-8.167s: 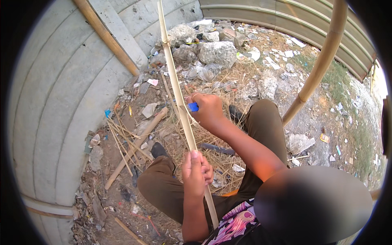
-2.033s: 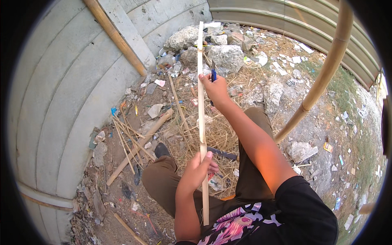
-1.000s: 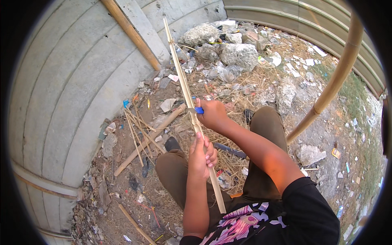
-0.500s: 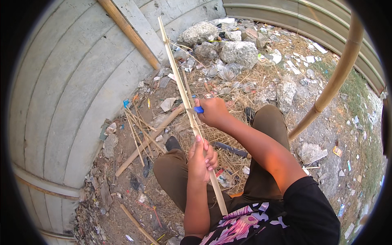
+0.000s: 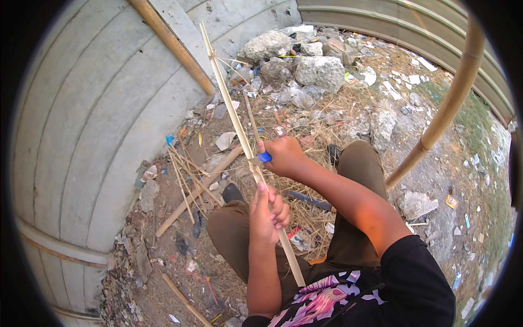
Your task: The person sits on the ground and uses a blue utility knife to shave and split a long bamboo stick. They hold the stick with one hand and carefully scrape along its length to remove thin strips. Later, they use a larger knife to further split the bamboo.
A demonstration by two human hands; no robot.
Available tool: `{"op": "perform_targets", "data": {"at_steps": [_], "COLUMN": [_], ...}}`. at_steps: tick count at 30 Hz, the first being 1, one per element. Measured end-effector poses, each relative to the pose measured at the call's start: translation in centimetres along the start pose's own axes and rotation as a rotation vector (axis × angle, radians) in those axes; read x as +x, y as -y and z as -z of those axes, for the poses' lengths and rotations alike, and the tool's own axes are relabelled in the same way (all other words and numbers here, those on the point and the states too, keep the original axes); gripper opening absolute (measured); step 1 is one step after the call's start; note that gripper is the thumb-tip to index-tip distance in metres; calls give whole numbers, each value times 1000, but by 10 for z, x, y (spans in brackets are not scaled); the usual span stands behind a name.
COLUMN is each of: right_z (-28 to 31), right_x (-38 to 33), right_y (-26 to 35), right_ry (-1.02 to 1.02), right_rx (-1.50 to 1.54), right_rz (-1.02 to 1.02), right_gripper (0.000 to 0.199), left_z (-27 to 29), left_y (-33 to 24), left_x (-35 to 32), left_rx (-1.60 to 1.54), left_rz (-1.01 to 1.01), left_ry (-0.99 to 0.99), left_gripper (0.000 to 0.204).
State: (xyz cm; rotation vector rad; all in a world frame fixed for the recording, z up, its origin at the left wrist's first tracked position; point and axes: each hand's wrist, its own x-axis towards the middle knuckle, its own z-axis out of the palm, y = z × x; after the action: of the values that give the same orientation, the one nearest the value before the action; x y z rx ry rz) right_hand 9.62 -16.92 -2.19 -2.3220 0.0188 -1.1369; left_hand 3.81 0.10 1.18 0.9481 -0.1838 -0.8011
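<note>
**A:** So from the head view: person's squatting on the dirt with a long bamboo strip (image 5: pixel 239 131) running up and away from their lap. Left hand (image 5: pixel 265 215) is wrapped shut around the strip low down, I'd say to pin it steady. Right hand (image 5: pixel 283 157) is fisted around a blue-handled knife (image 5: pixel 263 157) right against the strip, just above the left hand. Looks like the blade edge sits on the strip, though I can't see the blade clearly.

**B:** What's around the strip?

**A:** Left of it, a bundle of thin bamboo slivers (image 5: pixel 188 177) on the ground and a thicker stick (image 5: pixel 199 191) lying across them, then the curved concrete wall (image 5: pixel 81 136) with a bamboo pole (image 5: pixel 171 46) leaning on it. Past the strip's far tip, a pile of rocks (image 5: pixel 305 60) and scattered litter. Right of it, another thick bamboo pole (image 5: pixel 447 103) slanting past the knee. Nothing actually blocks the strip; dry straw and trash sit underneath.
</note>
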Motion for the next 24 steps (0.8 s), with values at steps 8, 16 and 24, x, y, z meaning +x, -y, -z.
{"op": "perform_targets", "data": {"at_steps": [8, 16, 24], "right_z": [-2, 4, 5], "right_x": [13, 17, 23], "right_y": [-11, -11, -14], "right_ry": [23, -125, -198], "right_rx": [-127, -98, -191], "right_rz": [-203, -58, -3], "right_gripper": [35, 35, 39], "left_z": [-5, -3, -9], "left_y": [11, 6, 4], "left_x": [-4, -5, -11], "left_rx": [-60, -48, -44], "left_rz": [65, 75, 81], "left_ry": [18, 77, 49], "left_gripper": [40, 41, 41]}}
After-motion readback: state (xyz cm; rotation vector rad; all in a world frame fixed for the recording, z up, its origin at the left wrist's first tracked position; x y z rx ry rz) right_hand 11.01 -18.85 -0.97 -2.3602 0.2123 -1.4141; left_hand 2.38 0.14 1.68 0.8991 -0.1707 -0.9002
